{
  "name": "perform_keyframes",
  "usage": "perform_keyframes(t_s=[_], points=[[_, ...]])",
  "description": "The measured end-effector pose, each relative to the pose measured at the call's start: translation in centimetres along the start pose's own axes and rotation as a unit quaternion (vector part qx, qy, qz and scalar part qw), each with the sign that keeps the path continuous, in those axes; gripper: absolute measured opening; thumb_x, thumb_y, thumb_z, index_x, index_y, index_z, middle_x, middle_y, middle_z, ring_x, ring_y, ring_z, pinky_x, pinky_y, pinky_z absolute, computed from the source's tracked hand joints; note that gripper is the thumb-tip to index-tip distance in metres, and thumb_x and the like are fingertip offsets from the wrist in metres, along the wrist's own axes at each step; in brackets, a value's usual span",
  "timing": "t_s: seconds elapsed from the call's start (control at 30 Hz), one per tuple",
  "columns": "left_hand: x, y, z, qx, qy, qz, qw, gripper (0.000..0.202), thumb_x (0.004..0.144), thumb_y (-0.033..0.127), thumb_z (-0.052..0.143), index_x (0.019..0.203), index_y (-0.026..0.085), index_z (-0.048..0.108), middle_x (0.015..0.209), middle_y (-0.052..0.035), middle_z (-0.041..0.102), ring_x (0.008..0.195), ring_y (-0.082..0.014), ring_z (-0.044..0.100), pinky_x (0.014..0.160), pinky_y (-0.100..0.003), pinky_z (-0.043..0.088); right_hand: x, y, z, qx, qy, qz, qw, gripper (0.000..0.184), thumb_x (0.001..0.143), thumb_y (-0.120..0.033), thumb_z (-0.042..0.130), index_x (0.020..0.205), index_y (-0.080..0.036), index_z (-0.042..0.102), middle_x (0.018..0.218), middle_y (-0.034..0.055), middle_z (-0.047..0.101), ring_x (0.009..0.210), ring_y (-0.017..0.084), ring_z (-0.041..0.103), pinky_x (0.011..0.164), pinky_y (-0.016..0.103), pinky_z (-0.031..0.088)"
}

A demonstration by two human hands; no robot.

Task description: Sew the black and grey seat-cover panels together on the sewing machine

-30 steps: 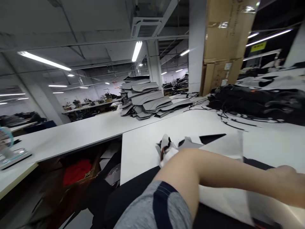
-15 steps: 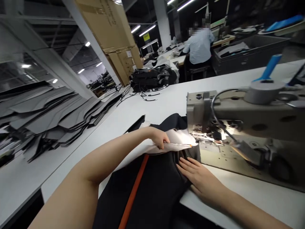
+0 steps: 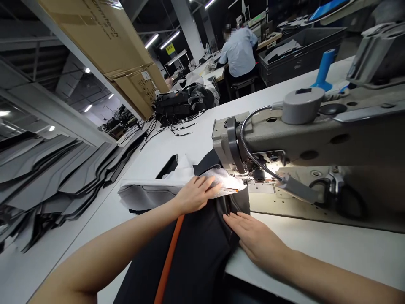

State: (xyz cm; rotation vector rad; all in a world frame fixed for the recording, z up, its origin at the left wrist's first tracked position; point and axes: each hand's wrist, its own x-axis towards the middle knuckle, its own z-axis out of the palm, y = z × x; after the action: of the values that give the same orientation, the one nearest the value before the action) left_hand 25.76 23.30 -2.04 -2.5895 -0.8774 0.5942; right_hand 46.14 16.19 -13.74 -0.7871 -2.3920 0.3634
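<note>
A grey industrial sewing machine (image 3: pixel 316 139) stands on the white table (image 3: pixel 332 249), its lamp lighting the needle area (image 3: pixel 253 175). A black fabric piece with an orange stripe (image 3: pixel 193 253) runs from the table's front edge up under the machine head. On top of it lies a white and grey padded piece (image 3: pixel 148 192). My left hand (image 3: pixel 194 194) rests with fingers stretched flat on the white piece just left of the needle. My right hand (image 3: pixel 253 236) lies flat, fingers together, on the black fabric in front of the machine.
Stacks of grey cut panels (image 3: pixel 53 169) fill the left side. Black fabric bundles (image 3: pixel 183 103) and loose cords lie further back. Cardboard boxes (image 3: pixel 104 38) lean above. A person in a light shirt (image 3: pixel 238 48) sits at a far table beside a dark bin (image 3: pixel 300 55). A blue cone (image 3: pixel 322 67) stands behind the machine.
The view swung right from the panel stacks to the sewing machine. My left hand went from pinching the white piece's edge to lying flat on it. My right hand stayed on the black fabric.
</note>
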Motion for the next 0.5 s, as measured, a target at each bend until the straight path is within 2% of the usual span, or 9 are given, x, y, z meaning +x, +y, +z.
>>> perform_keyframes(t_s=[0.1,0.2,0.27,0.33,0.4,0.43,0.5], points=[[0.0,-1.2,-0.1,0.008,0.004,0.022,1.000,0.055,0.088,0.015,0.041,0.141,0.022,0.028,0.134,-0.0125,0.044,0.116,-0.0266,0.045,0.092,-0.040,0.037,-0.7,0.0,0.4,-0.043,0.000,-0.030,0.999,0.058,0.076,-0.006,0.038,0.134,-0.002,0.043,0.134,0.0159,0.048,0.124,0.025,0.045,0.104,0.041,0.039],[0.3,-0.8,-1.2,-0.020,-0.009,-0.002,1.000,0.040,0.092,0.012,0.029,0.127,0.018,0.047,0.107,-0.0101,0.060,0.096,-0.0213,0.056,0.079,-0.033,0.044,-0.8,-0.4,0.3,-0.071,-0.004,-0.037,0.997,0.055,0.081,-0.016,0.041,0.134,0.000,0.042,0.135,0.0196,0.046,0.125,0.030,0.043,0.105,0.045,0.036],[0.7,0.7,-2.3,-0.046,-0.017,-0.034,0.998,0.033,0.091,0.012,0.031,0.110,0.016,0.057,0.086,-0.0074,0.062,0.081,-0.0195,0.059,0.068,-0.030,0.046,-0.7,-0.6,0.2,-0.078,0.004,-0.039,0.996,0.054,0.085,-0.023,0.042,0.134,0.000,0.043,0.135,0.0201,0.046,0.125,0.030,0.044,0.105,0.045,0.035],[1.4,2.9,-3.1,-0.091,-0.015,-0.013,0.996,0.026,0.088,0.014,0.036,0.102,0.017,0.059,0.078,-0.0051,0.061,0.073,-0.0188,0.059,0.061,-0.029,0.046,-0.6,-0.7,0.3,-0.089,0.011,-0.045,0.995,0.052,0.085,-0.028,0.045,0.129,0.000,0.048,0.131,0.0203,0.051,0.122,0.030,0.046,0.105,0.045,0.035],[2.3,5.2,-3.6,-0.151,-0.022,0.030,0.988,0.024,0.085,0.018,0.043,0.104,0.017,0.057,0.079,-0.0039,0.062,0.073,-0.0192,0.060,0.058,-0.028,0.047,-0.7,-0.9,0.8,-0.115,0.006,-0.058,0.992,0.040,0.082,-0.026,0.049,0.113,-0.004,0.061,0.115,0.0191,0.062,0.112,0.031,0.054,0.102,0.047,0.037],[2.8,6.1,-3.6,-0.177,-0.034,0.032,0.983,0.029,0.083,0.021,0.047,0.110,0.017,0.055,0.082,-0.0039,0.063,0.074,-0.0200,0.061,0.057,-0.028,0.047,-0.8,-1.0,1.1,-0.136,0.005,-0.064,0.989,0.032,0.079,-0.022,0.051,0.103,-0.005,0.065,0.104,0.0180,0.066,0.105,0.031,0.057,0.101,0.048,0.038],[3.5,7.1,-3.5,-0.214,-0.066,-0.011,0.975,0.047,0.079,0.030,0.053,0.123,0.016,0.047,0.090,-0.0058,0.065,0.077,-0.0228,0.063,0.058,-0.030,0.050,-1.1,-1.2,1.5,-0.189,0.028,-0.071,0.979,0.024,0.076,-0.015,0.051,0.091,-0.006,0.067,0.091,0.0174,0.069,0.094,0.030,0.062,0.097,0.048,0.041]])
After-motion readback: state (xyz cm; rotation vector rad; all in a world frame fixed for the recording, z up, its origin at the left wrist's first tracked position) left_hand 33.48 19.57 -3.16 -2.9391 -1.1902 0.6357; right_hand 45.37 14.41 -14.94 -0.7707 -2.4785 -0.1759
